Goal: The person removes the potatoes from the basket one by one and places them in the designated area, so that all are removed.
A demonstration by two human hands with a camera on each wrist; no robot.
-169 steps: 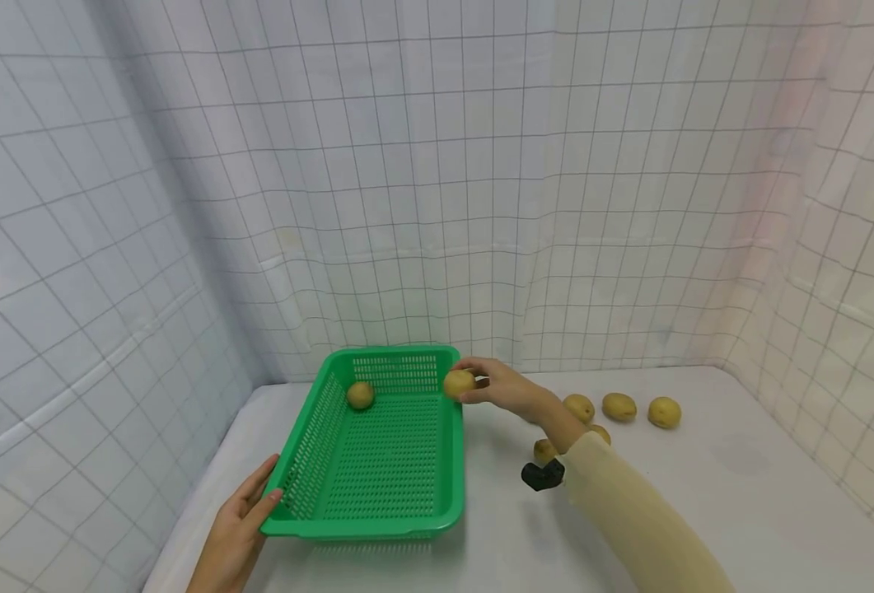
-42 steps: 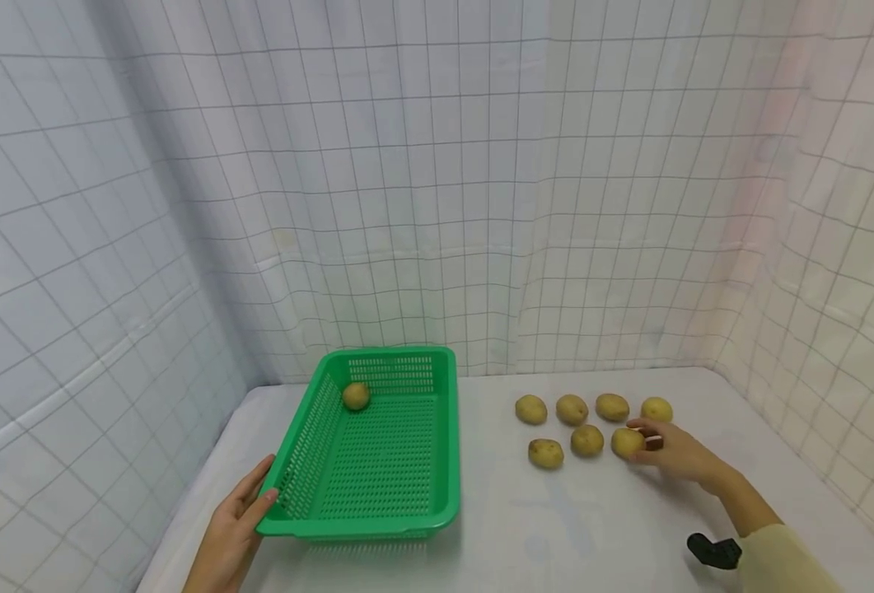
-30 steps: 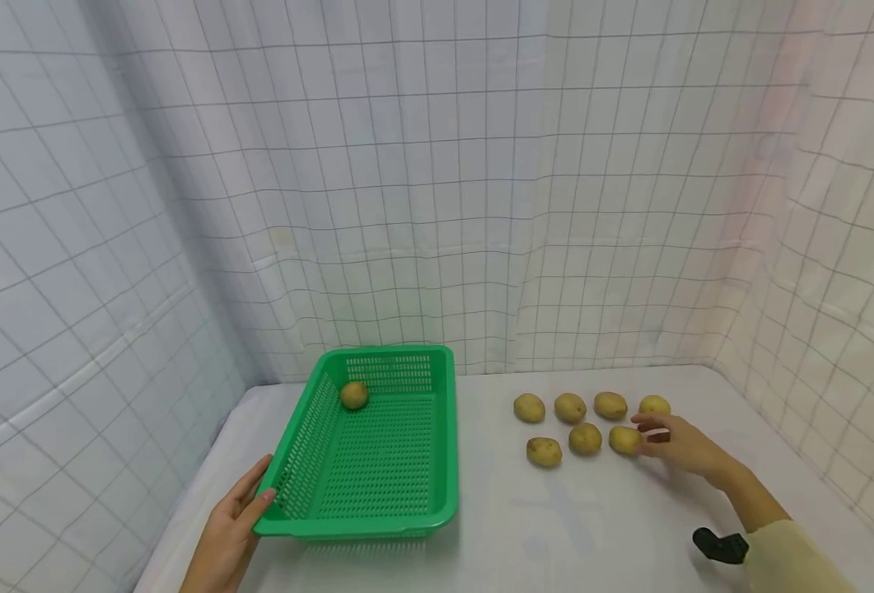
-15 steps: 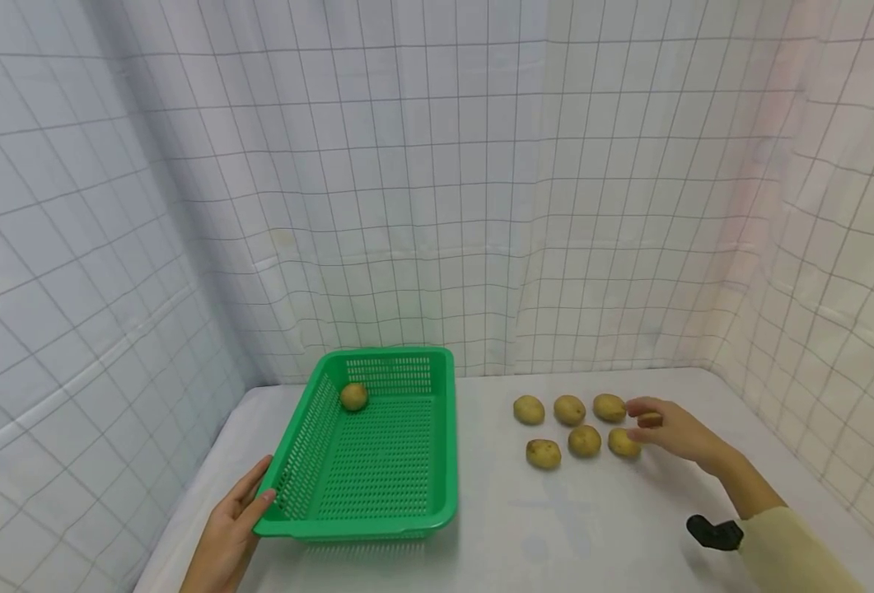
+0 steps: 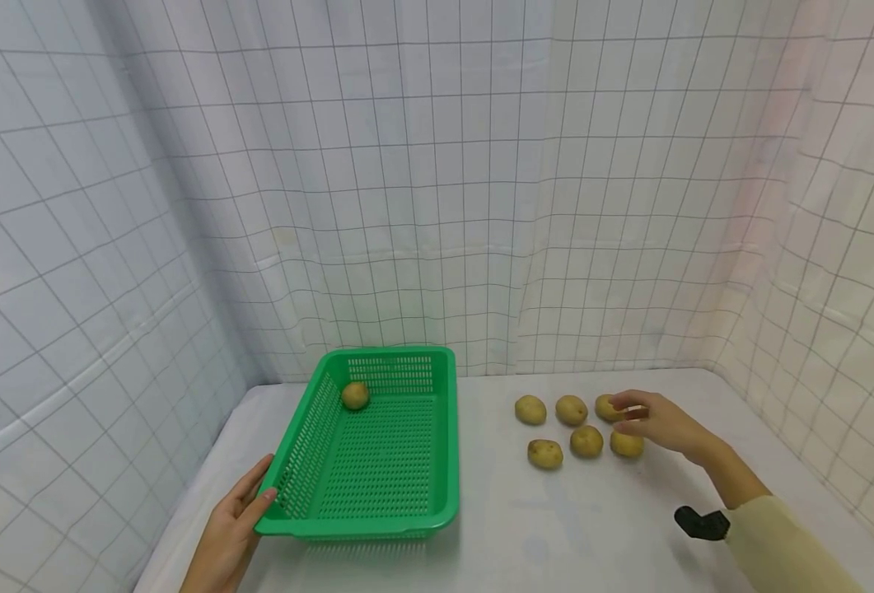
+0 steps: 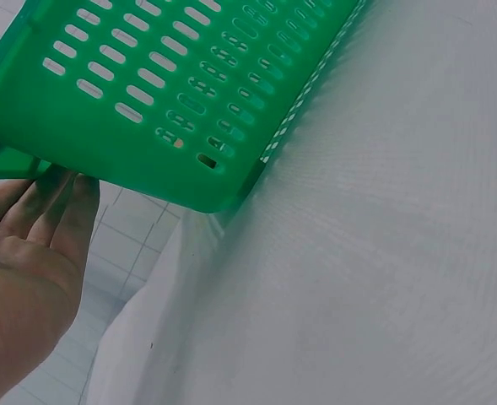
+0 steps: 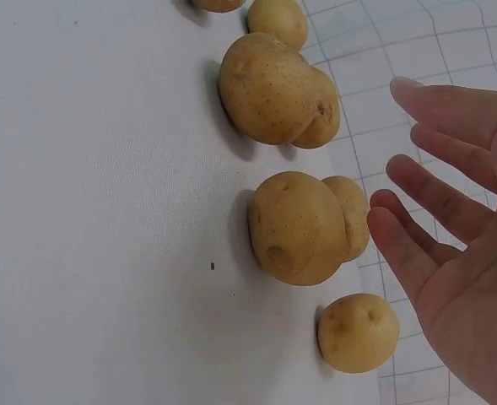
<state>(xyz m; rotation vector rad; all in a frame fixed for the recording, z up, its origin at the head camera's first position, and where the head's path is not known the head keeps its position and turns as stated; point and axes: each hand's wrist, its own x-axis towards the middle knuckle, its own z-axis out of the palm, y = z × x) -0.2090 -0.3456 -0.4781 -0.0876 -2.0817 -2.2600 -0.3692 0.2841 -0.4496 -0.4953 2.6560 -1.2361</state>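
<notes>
My left hand (image 5: 227, 527) grips the near left corner of a green plastic basket (image 5: 377, 525), thumb over the rim and fingers underneath. In the left wrist view the basket's slotted wall (image 6: 147, 93) rises beside those fingers (image 6: 71, 215). One potato (image 5: 356, 395) lies inside at the far left corner. My right hand (image 5: 662, 424) hovers over the right end of two rows of potatoes, fingers loosely spread, holding nothing. Closest to it are a back-row potato (image 5: 605, 408) and a front-row potato (image 5: 626, 445). A further potato (image 7: 358, 332) shows in the right wrist view; the hand hides it from the head view.
Other potatoes on the white table (image 5: 555, 527) include the back-left one (image 5: 530, 409) and the front-left one (image 5: 545, 454). Grid-patterned white curtains (image 5: 422, 206) enclose the back and sides. A black device (image 5: 702, 523) sits at my right wrist.
My right hand held a potato at the basket's right rim earlier. Later it let go of a potato at the front row's right end, then moved back and left. The left hand keeps its grip.
</notes>
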